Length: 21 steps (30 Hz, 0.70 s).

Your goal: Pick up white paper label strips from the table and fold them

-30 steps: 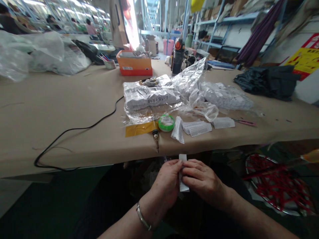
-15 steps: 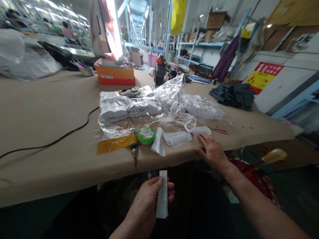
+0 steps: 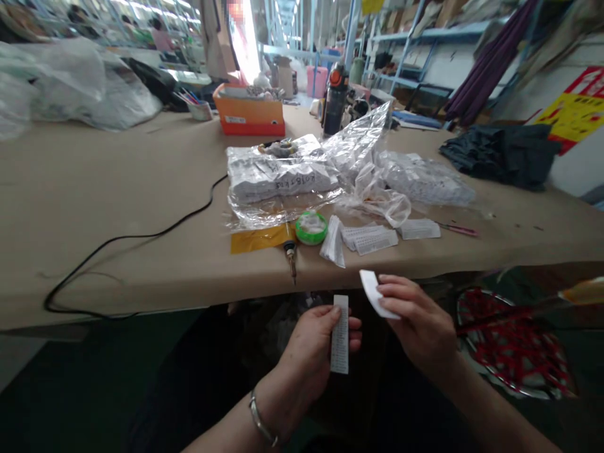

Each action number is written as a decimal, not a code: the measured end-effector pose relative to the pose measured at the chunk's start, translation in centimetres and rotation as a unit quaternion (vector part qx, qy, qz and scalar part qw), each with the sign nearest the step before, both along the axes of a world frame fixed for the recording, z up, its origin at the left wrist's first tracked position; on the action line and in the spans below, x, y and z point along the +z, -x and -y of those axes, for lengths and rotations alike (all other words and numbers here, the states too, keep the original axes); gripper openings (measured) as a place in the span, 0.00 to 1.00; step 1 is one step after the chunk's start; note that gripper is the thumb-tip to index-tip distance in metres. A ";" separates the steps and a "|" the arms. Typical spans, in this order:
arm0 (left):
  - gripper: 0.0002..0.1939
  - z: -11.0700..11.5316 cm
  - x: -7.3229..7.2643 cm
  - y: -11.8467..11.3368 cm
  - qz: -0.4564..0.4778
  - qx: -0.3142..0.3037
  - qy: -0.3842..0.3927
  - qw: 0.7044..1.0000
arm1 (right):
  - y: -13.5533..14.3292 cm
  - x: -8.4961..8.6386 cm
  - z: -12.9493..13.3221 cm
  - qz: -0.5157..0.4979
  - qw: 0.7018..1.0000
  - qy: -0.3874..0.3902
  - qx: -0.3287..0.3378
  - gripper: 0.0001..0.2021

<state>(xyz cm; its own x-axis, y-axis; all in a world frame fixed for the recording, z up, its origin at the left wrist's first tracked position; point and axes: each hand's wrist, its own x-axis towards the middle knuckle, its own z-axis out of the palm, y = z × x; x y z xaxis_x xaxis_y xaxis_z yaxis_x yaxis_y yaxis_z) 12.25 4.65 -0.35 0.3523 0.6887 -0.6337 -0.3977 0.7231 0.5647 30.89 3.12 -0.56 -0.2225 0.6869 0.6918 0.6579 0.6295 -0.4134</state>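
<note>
Printed white labels [image 3: 340, 343] are pinched upright between the thumb and fingers of my left hand [image 3: 314, 343], below the table's front edge. My right hand [image 3: 419, 324] grips another white label [image 3: 375, 294], slightly bent, its pale side showing, just to the right of the left hand. On the table edge beyond lie a folded white bundle of strips [image 3: 333, 242], a fanned stack of printed labels [image 3: 370, 238] and a further small label pile [image 3: 419, 229]. Left of them are a round green tin [image 3: 311, 228] and a soldering iron [image 3: 290, 258] with its tip over the edge.
Plastic-wrapped white packs [image 3: 283, 179] lie behind the labels. Farther back stand an orange box [image 3: 250, 116] and a dark bottle [image 3: 334, 104]. A black cord [image 3: 141, 237] crosses the table at left; pink-handled tweezers [image 3: 460, 229] and dark cloth [image 3: 500, 154] lie right.
My right hand has lifted a label off the right-hand pile and brought it back toward my left hand. The view has shifted, while my left hand keeps its labels.
</note>
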 end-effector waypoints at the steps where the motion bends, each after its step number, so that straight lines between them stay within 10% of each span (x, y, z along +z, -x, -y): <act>1: 0.07 0.1 -0.1 0.1 0.019 0.007 -0.011 1.000 | 1.6 -0.1 0.5 0.015 0.999 -0.008 0.042 0.08; 6: 0.09 0.2 -0.4 0.7 0.068 0.063 -0.042 0.995 | 5.7 -1.8 1.1 0.085 0.990 -0.022 0.108 0.08; 21: 0.12 0.5 -0.8 1.2 0.089 0.088 -0.017 0.992 | 5.9 -2.1 1.5 0.164 0.980 -0.012 0.110 0.08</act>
<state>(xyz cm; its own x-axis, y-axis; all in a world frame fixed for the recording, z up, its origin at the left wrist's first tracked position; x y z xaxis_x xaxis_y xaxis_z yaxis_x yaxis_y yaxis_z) 11.01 4.13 -1.13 0.3286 0.7692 -0.5481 -0.6117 0.6154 0.4970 25.03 1.58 -2.65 -0.5767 0.5816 0.5737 0.5999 0.7782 -0.1859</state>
